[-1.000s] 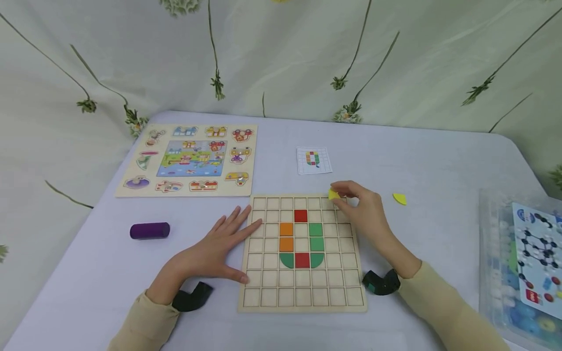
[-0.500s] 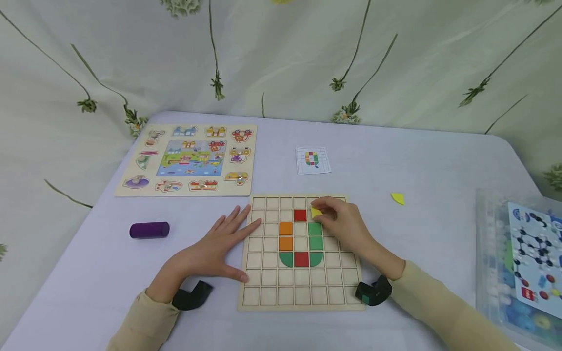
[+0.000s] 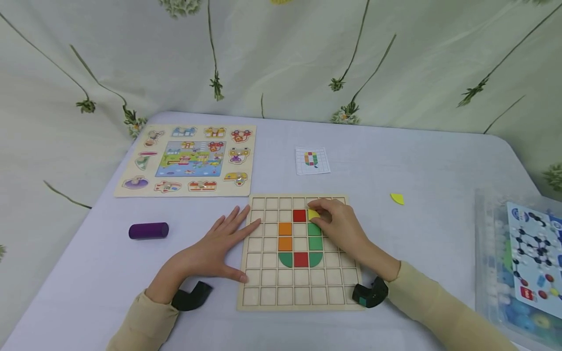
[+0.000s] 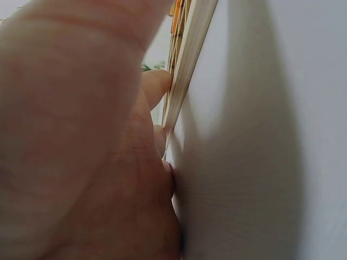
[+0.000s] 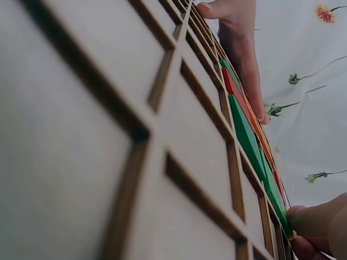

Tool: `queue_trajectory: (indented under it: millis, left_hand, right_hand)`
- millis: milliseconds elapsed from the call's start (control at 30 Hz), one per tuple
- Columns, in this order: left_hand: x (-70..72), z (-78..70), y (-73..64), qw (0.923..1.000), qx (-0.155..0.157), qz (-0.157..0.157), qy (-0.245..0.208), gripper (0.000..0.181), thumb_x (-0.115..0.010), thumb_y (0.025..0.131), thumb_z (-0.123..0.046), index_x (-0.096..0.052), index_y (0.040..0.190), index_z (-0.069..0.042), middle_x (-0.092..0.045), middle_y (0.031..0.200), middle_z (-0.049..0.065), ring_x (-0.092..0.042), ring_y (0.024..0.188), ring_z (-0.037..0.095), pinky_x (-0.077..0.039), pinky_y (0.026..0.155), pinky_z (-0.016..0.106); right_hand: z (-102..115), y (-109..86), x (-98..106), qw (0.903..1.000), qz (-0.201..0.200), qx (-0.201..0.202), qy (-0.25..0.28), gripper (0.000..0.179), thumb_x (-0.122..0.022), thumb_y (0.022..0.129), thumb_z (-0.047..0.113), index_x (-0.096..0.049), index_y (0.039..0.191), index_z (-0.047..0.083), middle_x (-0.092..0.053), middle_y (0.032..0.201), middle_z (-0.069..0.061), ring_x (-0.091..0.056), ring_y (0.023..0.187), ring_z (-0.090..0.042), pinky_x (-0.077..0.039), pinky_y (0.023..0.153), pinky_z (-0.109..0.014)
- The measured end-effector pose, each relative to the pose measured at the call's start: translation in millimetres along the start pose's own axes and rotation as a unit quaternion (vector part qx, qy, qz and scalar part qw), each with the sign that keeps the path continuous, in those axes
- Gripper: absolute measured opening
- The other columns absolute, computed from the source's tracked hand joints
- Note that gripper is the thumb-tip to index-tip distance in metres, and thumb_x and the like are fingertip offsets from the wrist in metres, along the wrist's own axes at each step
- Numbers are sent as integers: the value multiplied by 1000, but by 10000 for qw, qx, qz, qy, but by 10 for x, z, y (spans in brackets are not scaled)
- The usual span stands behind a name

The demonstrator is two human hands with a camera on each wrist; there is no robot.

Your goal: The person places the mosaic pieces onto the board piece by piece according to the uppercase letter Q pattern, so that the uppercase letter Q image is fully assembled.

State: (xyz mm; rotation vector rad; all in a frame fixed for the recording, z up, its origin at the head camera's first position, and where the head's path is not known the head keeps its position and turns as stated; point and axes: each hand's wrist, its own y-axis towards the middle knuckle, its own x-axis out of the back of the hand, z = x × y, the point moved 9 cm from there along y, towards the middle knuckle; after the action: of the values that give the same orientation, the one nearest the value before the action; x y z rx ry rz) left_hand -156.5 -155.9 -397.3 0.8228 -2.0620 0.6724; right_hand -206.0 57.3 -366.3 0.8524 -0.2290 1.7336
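Note:
A wooden grid board [image 3: 265, 278] lies on the table with red, orange and green pieces in its cells. My right hand [image 3: 341, 224] pinches a yellow quarter-round piece [image 3: 312, 214] over the cell right of the upper red square [image 3: 299, 215] and above the green squares [image 3: 314, 236]. In the right wrist view the fingertips [image 5: 303, 219] are at the board's far end; the yellow piece is mostly hidden there. My left hand [image 3: 215, 251] lies spread beside the board, its thumb and fingertips touching the left edge [image 4: 190, 59].
A pattern card [image 3: 312, 161] lies behind the board. Another yellow quarter-round piece [image 3: 397, 199] is to the right. A picture puzzle [image 3: 186, 187] and a purple cylinder [image 3: 148, 230] are at left. A clear plastic box [image 3: 491, 273] stands at the right edge.
My right hand has carried the yellow piece left and down from the board's upper right edge to the cell beside the upper red square. My left hand has stayed in place.

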Motion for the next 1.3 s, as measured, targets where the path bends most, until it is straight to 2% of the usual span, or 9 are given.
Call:
queue_trajectory:
  millis: [400,567,700,800,900,1033,1133,1300]
  left_hand:
    - [9,-3,-9,10000,-5,-13,-12,113,-74,63,-65,-20,151,-17,6,156,9,13,138,29,4,107,53]
    - [-5,1,-2,10000,-33,-4,-51,113,-74,63,-64,-20,151,-17,7,156,8,13,138,29,3,107,53]
    - [-19,8,5,10000,-33,-2,-42,113,-73,63,-65,-20,151,-18,7,156,7,14,138,28,3,107,53]
    - [-16,10,7,10000,-35,-11,-6,114,-72,62,-66,-19,151,-19,7,156,7,13,138,29,4,107,53]
    - [-9,14,8,10000,-21,-5,17,114,-72,62,-67,-19,151,-19,7,156,7,14,138,28,4,107,53]
    - [-3,17,3,10000,4,-4,-15,114,-73,62,-66,-19,151,-19,7,156,7,14,138,28,4,107,53]
    - [2,11,-2,10000,0,-14,-40,114,-73,62,-65,-20,151,-18,6,156,8,14,138,28,4,107,53]
    - [4,-7,-3,10000,-49,-29,-25,113,-74,63,-64,-20,151,-16,6,155,9,13,138,30,3,106,54]
  right_hand:
    - [22,14,-23,10000,-14,0,-97,32,-74,78,-3,-67,108,2,-67,102,-5,-61,88,-16,-50,77,-29]
    - [43,0,24,9996,76,-226,-132,31,-72,81,1,-66,111,3,-66,105,-5,-60,95,-17,-48,84,-33]
    - [32,-18,268,9987,-50,-502,23,29,-69,84,5,-66,113,4,-65,108,-7,-58,99,-20,-46,86,-39]
    - [-70,-37,583,9973,-525,-517,74,27,-68,85,3,-66,112,2,-66,107,-10,-59,96,-24,-46,84,-41]
    - [-246,-103,909,9914,-1170,-584,-79,25,-68,84,0,-67,109,0,-67,104,-12,-61,93,-26,-47,83,-41]
    - [-544,-241,1199,9777,-1758,-1062,-445,24,-68,83,-1,-66,107,-2,-67,102,-15,-61,92,-28,-47,82,-40]
    - [-740,-329,1299,9685,-1854,-1497,-721,26,-66,84,0,-65,110,-4,-65,106,-19,-59,98,-33,-46,84,-43]
    - [-959,-419,1351,9594,-1708,-2003,-1012,32,-64,86,1,-60,117,-5,-60,115,-25,-54,107,-40,-43,85,-52]
